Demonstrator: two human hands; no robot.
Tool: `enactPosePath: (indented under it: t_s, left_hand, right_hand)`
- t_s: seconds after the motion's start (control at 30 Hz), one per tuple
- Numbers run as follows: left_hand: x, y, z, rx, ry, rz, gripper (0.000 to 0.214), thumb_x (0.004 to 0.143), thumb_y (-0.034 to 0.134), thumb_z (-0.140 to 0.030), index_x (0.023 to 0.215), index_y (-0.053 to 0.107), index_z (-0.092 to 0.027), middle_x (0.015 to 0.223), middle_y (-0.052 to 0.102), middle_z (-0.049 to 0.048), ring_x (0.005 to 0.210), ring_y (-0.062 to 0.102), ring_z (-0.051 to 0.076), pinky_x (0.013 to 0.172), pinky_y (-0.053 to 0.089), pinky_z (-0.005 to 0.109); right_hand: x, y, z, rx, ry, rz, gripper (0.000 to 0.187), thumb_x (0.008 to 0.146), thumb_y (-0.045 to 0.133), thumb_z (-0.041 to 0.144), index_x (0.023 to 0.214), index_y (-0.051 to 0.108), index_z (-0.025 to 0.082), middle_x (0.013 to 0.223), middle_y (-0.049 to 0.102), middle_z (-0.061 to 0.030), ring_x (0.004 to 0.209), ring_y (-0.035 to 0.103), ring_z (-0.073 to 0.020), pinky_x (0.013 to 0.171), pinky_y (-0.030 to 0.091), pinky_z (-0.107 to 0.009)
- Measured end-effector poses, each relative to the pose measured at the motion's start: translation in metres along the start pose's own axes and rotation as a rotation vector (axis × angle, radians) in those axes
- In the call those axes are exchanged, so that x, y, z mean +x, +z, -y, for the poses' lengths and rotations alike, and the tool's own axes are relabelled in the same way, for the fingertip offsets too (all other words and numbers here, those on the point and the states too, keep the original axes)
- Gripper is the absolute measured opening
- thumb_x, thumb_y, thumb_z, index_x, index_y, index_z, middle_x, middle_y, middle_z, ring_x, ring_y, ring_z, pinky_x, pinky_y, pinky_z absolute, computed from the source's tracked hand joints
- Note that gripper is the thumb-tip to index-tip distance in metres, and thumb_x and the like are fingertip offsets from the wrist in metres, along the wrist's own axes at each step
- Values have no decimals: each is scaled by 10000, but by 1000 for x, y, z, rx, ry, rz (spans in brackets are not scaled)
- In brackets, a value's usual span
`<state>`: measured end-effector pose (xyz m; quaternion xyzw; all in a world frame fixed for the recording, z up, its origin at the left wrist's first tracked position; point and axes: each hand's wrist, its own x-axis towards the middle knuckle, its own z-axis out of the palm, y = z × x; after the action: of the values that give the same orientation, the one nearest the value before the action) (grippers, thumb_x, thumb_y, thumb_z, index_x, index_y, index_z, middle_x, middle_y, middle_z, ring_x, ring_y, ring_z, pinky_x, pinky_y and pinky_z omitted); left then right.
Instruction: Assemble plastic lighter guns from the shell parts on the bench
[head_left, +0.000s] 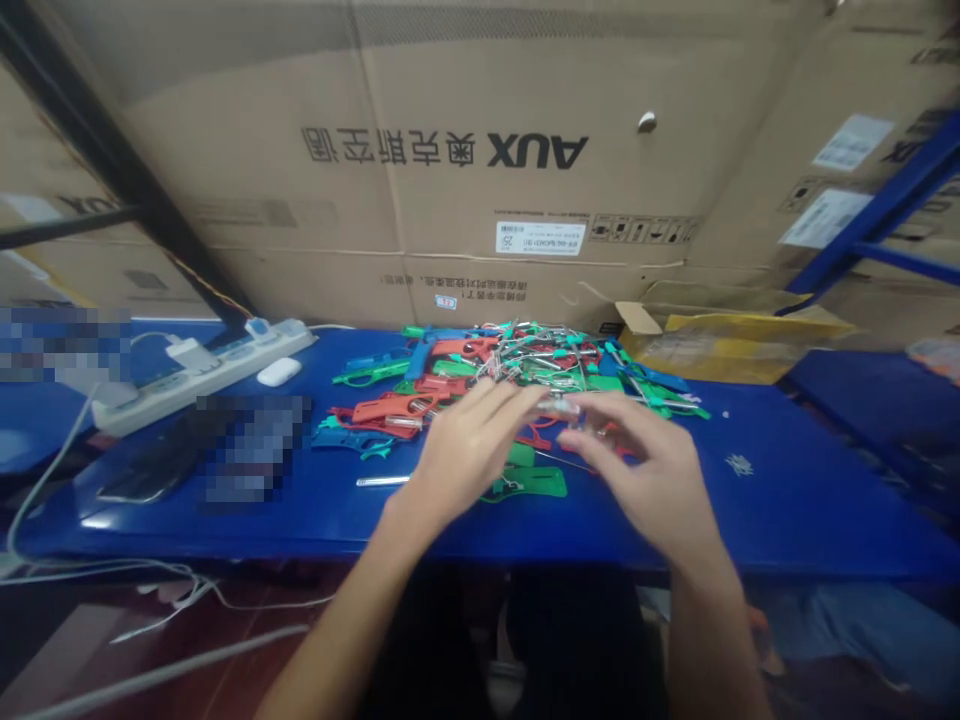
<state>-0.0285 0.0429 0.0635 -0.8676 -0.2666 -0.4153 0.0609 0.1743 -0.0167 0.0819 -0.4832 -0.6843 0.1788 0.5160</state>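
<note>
My left hand (469,445) and my right hand (652,470) meet above the middle of the blue table. Between their fingertips is a small clear, whitish piece (559,407), too blurred to name. Both hands are closed on it, with fingers hiding part of it. Just below my left fingers lies a green plastic toy-gun part (544,482). Behind my hands spreads a pile of red, green and blue toy-gun parts, among them an orange-red toy gun (394,408), mixed with thin silvery rods and wires (547,350).
Left on the blue table (322,525) are a white power strip (225,368), a white earphone case (278,372) and a dark phone (161,450). A yellow-taped cardboard box (720,345) stands back right, near small white bits (739,465). Large cartons (450,60) form the back wall.
</note>
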Motion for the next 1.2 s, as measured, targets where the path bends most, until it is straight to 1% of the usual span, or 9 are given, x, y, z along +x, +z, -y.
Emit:
enactPosePath:
  t_s: [0.13, 0.27, 0.4, 0.53, 0.67, 0.77, 0.9, 1.0, 1.2]
  left_hand:
    - [-48, -10, -39, -275, -343, -42, 412, 1050, 472, -153, 1440, 542, -264, 1251, 728, 79, 1103, 690, 204, 931, 580, 348]
    - [-76, -11, -59, -397, -561, -139, 384, 1073, 397, -194, 1443, 477, -257, 1350, 690, 108, 1304, 627, 222, 1049, 556, 396]
    - [-69, 2, -69, -479, -583, -156, 227, 1079, 406, -231, 1286, 499, -247, 1486, 584, 127, 1444, 495, 229, 1131, 501, 458]
    - [-57, 17, -75, -687, -696, -208, 161, 1081, 438, -301, 1178, 554, -245, 1527, 537, 120, 1394, 539, 261, 1089, 523, 471]
    - [-56, 11, -78, -856, -776, -35, 219, 1060, 511, -275, 1191, 686, -270, 1469, 588, 78, 1349, 568, 265, 1124, 475, 434]
    - [-63, 1, -76, -837, -709, 59, 301, 1049, 531, -274, 1309, 675, -327, 1501, 554, 62, 1359, 552, 273, 1132, 463, 423]
    - [-71, 2, -54, -614, -680, 28, 611, 1001, 631, -303, 1552, 380, -392, 1507, 544, 62, 1294, 587, 251, 1087, 484, 424]
    - [-70, 12, -32, -261, -571, 58, 246, 1007, 613, -266, 1246, 647, -313, 1342, 649, 47, 1274, 557, 264, 1094, 430, 476]
    - [-63, 24, -18, 54, -465, 203, 98, 996, 619, -276, 1033, 703, -241, 1351, 640, 76, 1379, 435, 327, 1143, 324, 587]
  right_hand:
    - [-46, 20, -3, 427, 64, -92, 342, 959, 664, 408, 1301, 636, 421, 1131, 712, -33, 886, 647, -213, 656, 565, -328]
    - [-57, 42, -8, 382, 129, 44, 294, 961, 664, 363, 1252, 682, 398, 1187, 716, -34, 943, 667, -224, 838, 581, -386]
    - [-52, 52, -7, 327, 93, 176, 336, 930, 715, 313, 1254, 697, 401, 1147, 753, -5, 1002, 691, -227, 917, 568, -380]
    - [-54, 53, -12, 324, 41, 57, 224, 934, 708, 246, 1127, 750, 352, 1070, 769, 5, 984, 709, -199, 903, 563, -323]
    - [-59, 48, -21, 315, 21, -21, 213, 876, 776, 194, 1044, 774, 325, 944, 748, 23, 858, 692, -149, 799, 553, -241]
    - [-61, 42, -29, 338, -1, -9, 162, 867, 789, 208, 986, 794, 318, 905, 744, 21, 838, 687, -143, 781, 543, -233]
    - [-59, 36, -43, 315, 265, -259, 88, 935, 710, 312, 963, 782, 269, 914, 765, -12, 817, 693, -151, 771, 548, -257]
    - [-57, 37, -50, 346, 424, -257, 242, 955, 665, 394, 1120, 744, 236, 869, 744, -25, 676, 640, -132, 632, 525, -251]
    - [-57, 40, -49, 330, 474, -55, 312, 935, 674, 440, 1157, 724, 226, 832, 672, -11, 714, 618, -134, 615, 485, -239]
